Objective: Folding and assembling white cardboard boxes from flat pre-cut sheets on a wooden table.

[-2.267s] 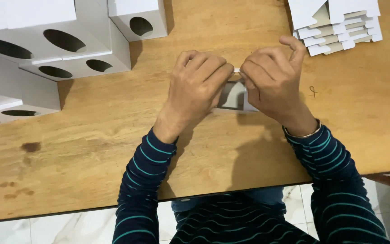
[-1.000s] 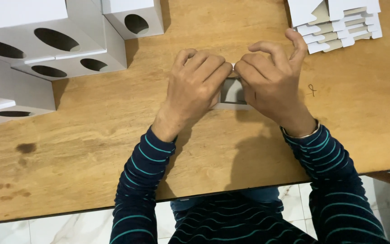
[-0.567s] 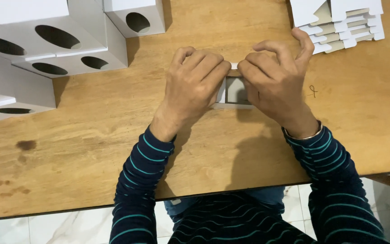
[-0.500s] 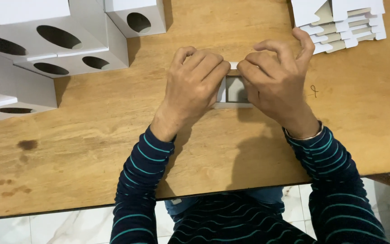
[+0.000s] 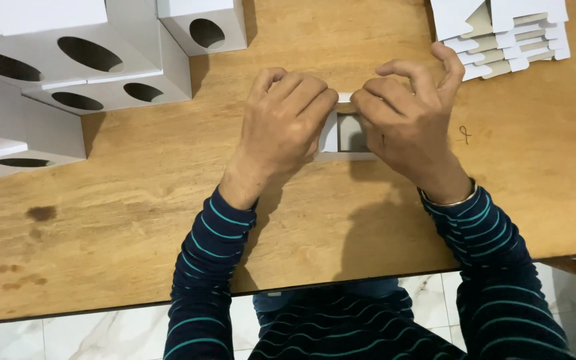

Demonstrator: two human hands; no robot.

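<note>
A small white cardboard box [image 5: 345,133] with a grey inside sits on the wooden table [image 5: 135,213] between my two hands. My left hand [image 5: 281,127] covers its left side, fingers curled over the top edge. My right hand [image 5: 405,120] presses on its right side, with fingertips on the top flap. Both hands hide most of the box; only the open middle part shows.
Several finished white boxes with oval holes [image 5: 81,73] are stacked at the back left, and one more [image 5: 201,25] stands behind. A pile of flat white box blanks [image 5: 501,30] lies at the back right. The table's front edge runs close to my body.
The hands have shifted slightly on the box, and the grey inside of it now shows more between them.
</note>
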